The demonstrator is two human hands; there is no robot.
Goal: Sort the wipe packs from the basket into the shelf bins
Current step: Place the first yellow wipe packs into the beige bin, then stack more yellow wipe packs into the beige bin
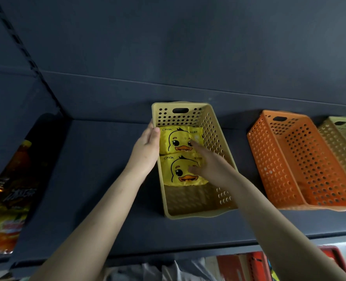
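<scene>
A yellow perforated bin stands on the dark shelf in the middle of the view. Two yellow wipe packs printed with a duck lie flat inside it, one at the back and one in front of it. My left hand grips the bin's left wall, thumb over the rim and touching the back pack. Reaching into the bin from the right, my right hand has its fingers spread and resting on both packs. The source basket is out of view.
An orange perforated bin stands to the right on the same shelf, with an olive-yellow bin beyond it at the frame's edge. A dark orange snack bag lies at the far left. Red items show under the shelf edge.
</scene>
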